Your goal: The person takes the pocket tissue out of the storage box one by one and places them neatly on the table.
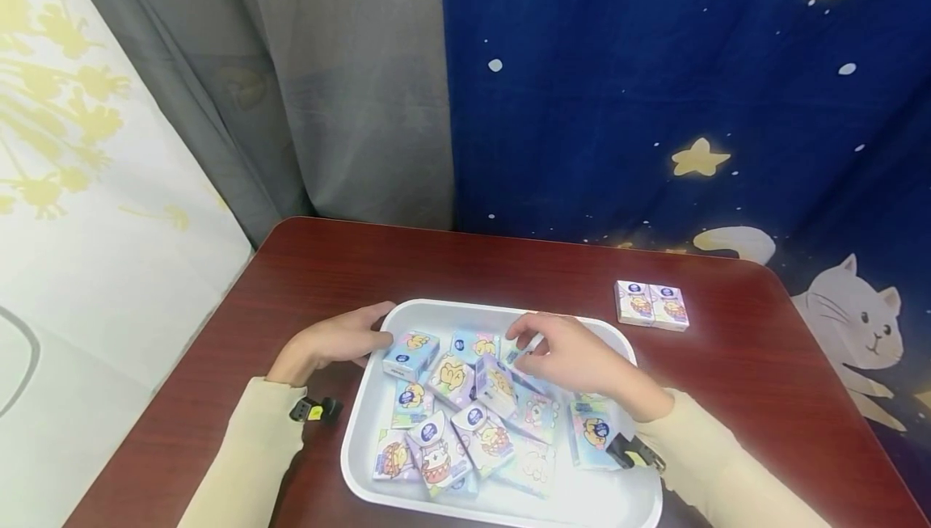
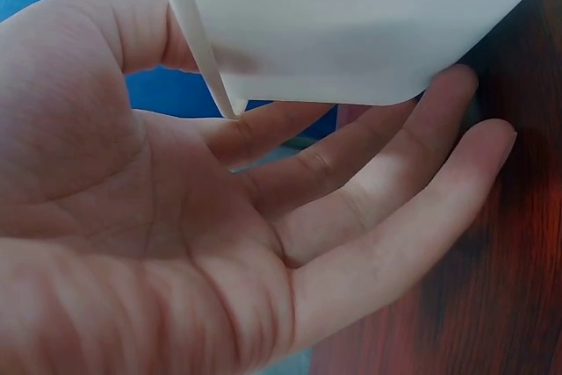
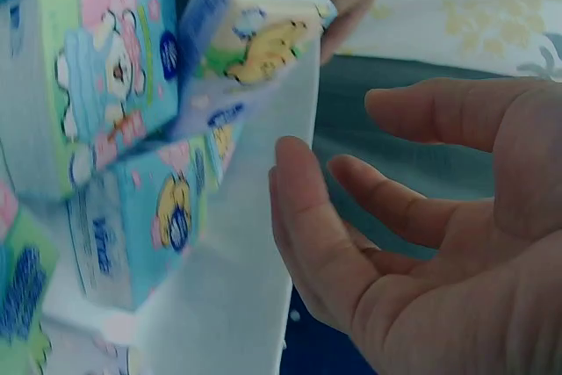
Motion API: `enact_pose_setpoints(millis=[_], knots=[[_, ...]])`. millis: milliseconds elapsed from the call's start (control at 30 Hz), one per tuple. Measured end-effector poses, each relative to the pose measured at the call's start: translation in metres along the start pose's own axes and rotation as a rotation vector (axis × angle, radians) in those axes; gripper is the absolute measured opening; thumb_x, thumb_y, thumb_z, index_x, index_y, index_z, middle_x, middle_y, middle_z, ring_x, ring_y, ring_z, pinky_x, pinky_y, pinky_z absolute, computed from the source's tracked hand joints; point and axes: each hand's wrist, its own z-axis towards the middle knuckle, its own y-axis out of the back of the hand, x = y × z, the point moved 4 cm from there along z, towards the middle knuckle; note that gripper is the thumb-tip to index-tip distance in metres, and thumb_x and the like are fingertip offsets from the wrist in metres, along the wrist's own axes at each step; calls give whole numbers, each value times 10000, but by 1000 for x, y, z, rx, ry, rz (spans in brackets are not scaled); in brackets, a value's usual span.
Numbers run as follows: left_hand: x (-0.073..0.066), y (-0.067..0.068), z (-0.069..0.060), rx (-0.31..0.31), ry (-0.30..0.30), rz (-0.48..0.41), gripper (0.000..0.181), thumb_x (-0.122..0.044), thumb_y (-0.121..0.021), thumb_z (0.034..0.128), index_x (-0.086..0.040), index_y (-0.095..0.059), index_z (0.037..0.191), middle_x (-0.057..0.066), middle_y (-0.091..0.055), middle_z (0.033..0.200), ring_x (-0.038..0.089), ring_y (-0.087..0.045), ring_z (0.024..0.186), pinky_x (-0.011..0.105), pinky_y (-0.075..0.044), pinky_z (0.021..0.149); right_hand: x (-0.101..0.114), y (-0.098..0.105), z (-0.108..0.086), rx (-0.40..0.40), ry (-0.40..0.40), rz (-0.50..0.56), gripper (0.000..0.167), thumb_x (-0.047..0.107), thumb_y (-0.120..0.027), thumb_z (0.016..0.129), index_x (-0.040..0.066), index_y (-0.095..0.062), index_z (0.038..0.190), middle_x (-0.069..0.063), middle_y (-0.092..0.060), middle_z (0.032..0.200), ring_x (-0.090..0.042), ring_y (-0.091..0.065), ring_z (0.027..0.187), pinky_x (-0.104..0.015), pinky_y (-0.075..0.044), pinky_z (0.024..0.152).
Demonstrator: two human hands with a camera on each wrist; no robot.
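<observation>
A white plastic tray [image 1: 352,455] holds several small tissue packs [image 1: 440,451] with cartoon prints, in blue and lilac, lying at odd angles. My left hand [image 1: 342,338] grips the tray's left side near its far corner. In the left wrist view its thumb passes over the rim while the fingers spread beneath and along the outer wall [image 2: 351,24]. Over the far right part of the tray hovers my right hand [image 1: 570,350], its fingers loosely bent. The right wrist view shows nothing between thumb and fingers, with packs [image 3: 114,76] off to one side.
Two tissue packs [image 1: 650,305] lie side by side on the dark red table [image 1: 451,261], beyond the tray's far right corner. A blue curtain [image 1: 582,91] and a grey one [image 1: 364,83] hang behind the table. A pale patterned cloth [image 1: 109,229] borders the left side.
</observation>
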Motion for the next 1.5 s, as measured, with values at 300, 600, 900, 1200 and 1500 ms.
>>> enact_pose_setpoints(millis=[300, 600, 900, 1200, 1500], knots=[[-1, -1, 2, 0, 4, -5, 413, -32, -559, 1061, 38, -481, 1461, 190, -730, 1195, 311, -786, 975, 515, -674, 813, 7, -21, 6, 44, 28, -72, 337, 211, -820, 942, 46, -773, 1232, -19, -719, 1073, -158, -634, 913, -370, -570, 851], [-2, -1, 2, 1, 5, 1, 420, -40, -567, 1063, 30, -481, 1467, 177, -731, 1203, 305, -782, 984, 512, -673, 821, 4, -34, 8, 81, -21, -102, 521, 283, -881, 889, 14, -755, 1316, -31, -702, 1096, -158, -593, 894, -394, -552, 832], [-1, -1, 2, 0, 6, 4, 415, -37, -570, 1060, 30, -488, 1461, 179, -729, 1207, 304, -780, 988, 515, -672, 824, 7, -38, 7, 95, -85, -118, 694, 284, -953, 833, 17, -691, 1418, -42, -665, 1183, -209, -608, 1033, -492, -556, 974], [0, -1, 2, -4, 11, 6, 418, -18, -545, 1053, 39, -484, 1462, 181, -729, 1192, 305, -781, 975, 509, -673, 814, 10, -37, 3, 91, -65, -97, 718, 236, -995, 773, 136, -682, 1411, -14, -582, 1134, -190, -542, 941, -440, -510, 835], [2, 0, 2, -3, 6, 2, 417, -23, -553, 1057, 36, -482, 1464, 183, -730, 1203, 307, -780, 984, 512, -673, 817, 18, -38, 0, 110, 3, -55, 690, 132, -971, 792, 191, -642, 1396, 13, -589, 1132, -154, -548, 836, -395, -504, 803]])
